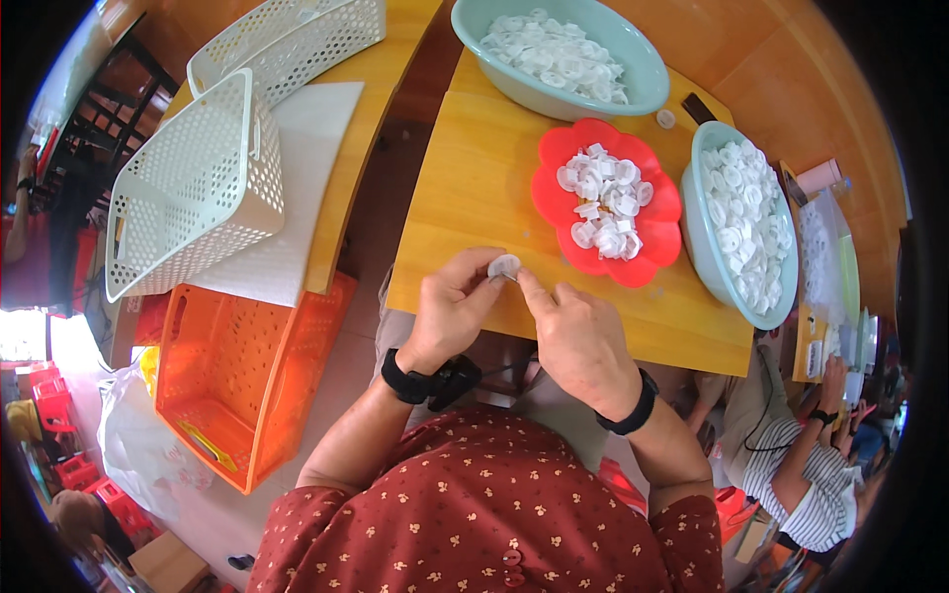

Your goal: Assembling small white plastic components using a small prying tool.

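Observation:
Above the near edge of the yellow table, my left hand (450, 308) pinches a small round white plastic piece (504, 265) between thumb and fingertips. My right hand (583, 341) meets it from the other side, its index fingertip on the piece's edge and its other fingers curled; its thumb is mostly hidden. Just beyond my right hand lies a red flower-shaped dish (554, 188) with a heap of small white plastic parts (615, 188), some round, some squarish.
Two light-blue basins (643, 74) of white plastic pieces stand at the back and right of the table (455, 188). White perforated baskets (213, 188) rest on another table at left, above an orange crate (287, 385). A person in a striped shirt (811, 484) sits at right.

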Available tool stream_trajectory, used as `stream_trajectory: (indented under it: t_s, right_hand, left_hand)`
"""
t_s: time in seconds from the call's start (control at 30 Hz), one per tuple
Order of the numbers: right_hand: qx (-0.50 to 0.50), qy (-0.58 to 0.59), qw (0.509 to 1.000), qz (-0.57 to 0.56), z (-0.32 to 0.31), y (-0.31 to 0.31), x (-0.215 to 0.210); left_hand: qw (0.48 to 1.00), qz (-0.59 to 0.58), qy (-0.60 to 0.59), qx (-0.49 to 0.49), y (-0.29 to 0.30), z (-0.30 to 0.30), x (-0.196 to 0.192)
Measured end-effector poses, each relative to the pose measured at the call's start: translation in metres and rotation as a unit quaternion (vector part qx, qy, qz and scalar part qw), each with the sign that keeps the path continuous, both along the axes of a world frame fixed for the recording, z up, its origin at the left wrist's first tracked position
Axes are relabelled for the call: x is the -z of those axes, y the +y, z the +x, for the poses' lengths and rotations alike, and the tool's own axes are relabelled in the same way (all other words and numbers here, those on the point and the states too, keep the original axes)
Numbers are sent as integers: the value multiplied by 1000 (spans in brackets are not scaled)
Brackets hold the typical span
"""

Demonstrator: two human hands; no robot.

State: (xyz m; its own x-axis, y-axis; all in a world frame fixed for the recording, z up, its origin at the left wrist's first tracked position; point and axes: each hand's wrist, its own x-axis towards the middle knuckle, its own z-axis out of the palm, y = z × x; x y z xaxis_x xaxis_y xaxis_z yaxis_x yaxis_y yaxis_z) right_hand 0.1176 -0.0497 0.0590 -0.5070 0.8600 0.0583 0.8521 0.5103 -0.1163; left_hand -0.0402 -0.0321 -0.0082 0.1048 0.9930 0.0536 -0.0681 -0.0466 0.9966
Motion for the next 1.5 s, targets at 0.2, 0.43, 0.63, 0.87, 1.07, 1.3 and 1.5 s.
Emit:
stream_trajectory:
  t_s: [0.2,0.43,0.63,0.87,1.07,1.3,1.5]
  right_hand:
    - [80,127,988,-34,-2,-9,9]
    - [83,153,984,-34,-4,-10,22]
    - [107,293,943,-119,-8,-4,20]
    - [75,375,907,-178,1,6,25]
    - [61,366,902,-222,2,7,15]
    - [91,396,892,-197,-6,-2,24]
    - [139,414,860,-264,-2,-7,23]
  left_hand:
    - [990,-65,-121,18,3,-3,0]
    - [995,-50,-89,20,1,-2,-4]
    - [999,-13,-33,-2,0,0,3]
    - [1000,-25,-10,16,2,-3,2]
    - [999,-28,-39,19,1,-6,3]
    - [995,-47,-79,25,3,-3,0]
    - [996,-37,-80,27,2,-2,3]
